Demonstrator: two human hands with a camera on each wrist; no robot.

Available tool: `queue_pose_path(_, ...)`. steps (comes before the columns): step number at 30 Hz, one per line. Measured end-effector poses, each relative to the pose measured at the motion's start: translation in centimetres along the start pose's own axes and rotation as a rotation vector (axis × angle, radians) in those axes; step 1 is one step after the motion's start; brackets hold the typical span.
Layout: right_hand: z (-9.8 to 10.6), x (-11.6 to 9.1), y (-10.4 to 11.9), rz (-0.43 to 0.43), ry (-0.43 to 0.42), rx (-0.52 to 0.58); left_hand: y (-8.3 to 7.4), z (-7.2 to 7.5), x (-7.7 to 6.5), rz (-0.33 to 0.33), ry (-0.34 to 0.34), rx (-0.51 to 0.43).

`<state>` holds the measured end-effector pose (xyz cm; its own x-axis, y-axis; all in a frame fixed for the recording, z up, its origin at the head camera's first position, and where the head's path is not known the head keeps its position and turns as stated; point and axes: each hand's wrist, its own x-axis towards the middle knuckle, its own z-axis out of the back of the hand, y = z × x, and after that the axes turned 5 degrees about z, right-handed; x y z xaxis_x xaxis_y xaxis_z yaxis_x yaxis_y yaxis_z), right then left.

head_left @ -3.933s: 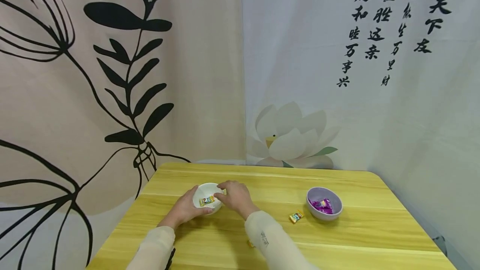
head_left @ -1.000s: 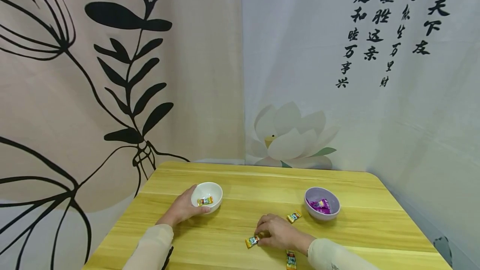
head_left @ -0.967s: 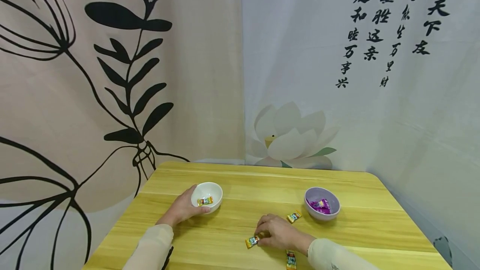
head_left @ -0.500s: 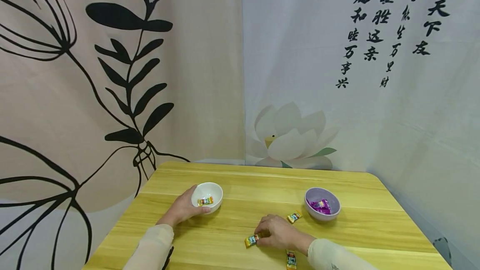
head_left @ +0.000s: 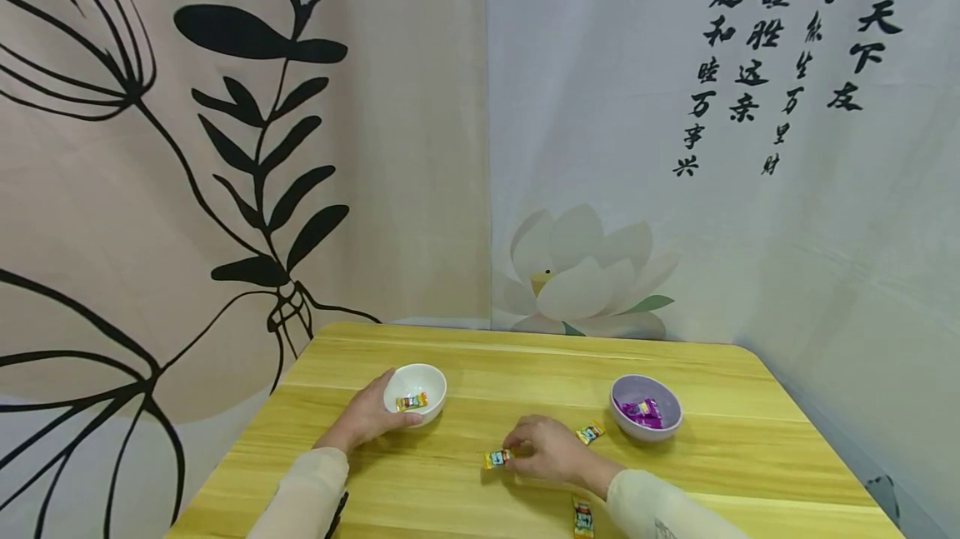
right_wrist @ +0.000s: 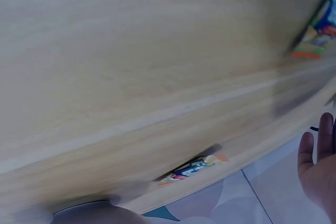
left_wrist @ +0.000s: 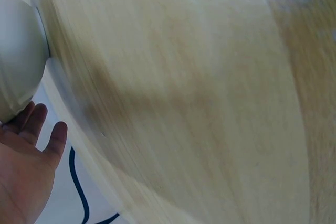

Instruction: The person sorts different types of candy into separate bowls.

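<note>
In the head view my left hand [head_left: 375,412] holds a small white bowl [head_left: 437,387], thumb on its near side and the other fingers largely hidden behind. Inside it lies a yellow wrapped candy [head_left: 411,401]. My right hand [head_left: 551,449] pinches another yellow wrapped candy [head_left: 496,459] by one end, slightly above the table with its shadow below. The left wrist view shows the left hand [left_wrist: 26,166] against the side of the bowl [left_wrist: 21,51]. At the right edge of the right wrist view, part of the right hand [right_wrist: 320,174] is visible.
On the wooden table [head_left: 517,364], one yellow candy [head_left: 590,433] lies beside a purple bowl [head_left: 670,431] containing purple wrapped candies [head_left: 643,412]. Another yellow candy [head_left: 582,517] lies near the bottom of the view, by the right sleeve. A printed curtain [head_left: 420,189] hangs behind the table.
My right hand has left the white bowl, reached a candy on the table, and now raises it slightly, shifting it away from me. The left hand stays with the bowl.
</note>
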<state>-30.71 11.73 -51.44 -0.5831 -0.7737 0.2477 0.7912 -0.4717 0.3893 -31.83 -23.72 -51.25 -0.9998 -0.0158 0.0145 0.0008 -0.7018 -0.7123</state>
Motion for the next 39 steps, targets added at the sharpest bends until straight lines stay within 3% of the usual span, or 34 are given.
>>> queue_pose_path(26,1.2,5.6,1.3,-0.129,-0.185,0.016,0.3,-0.1,0.1,-0.004,-0.009,-0.007)
queue_pose_path(39,0.1,9.4,3.0,-0.197,-0.247,0.003,0.2,-0.3,0.3,-0.024,-0.014,0.005)
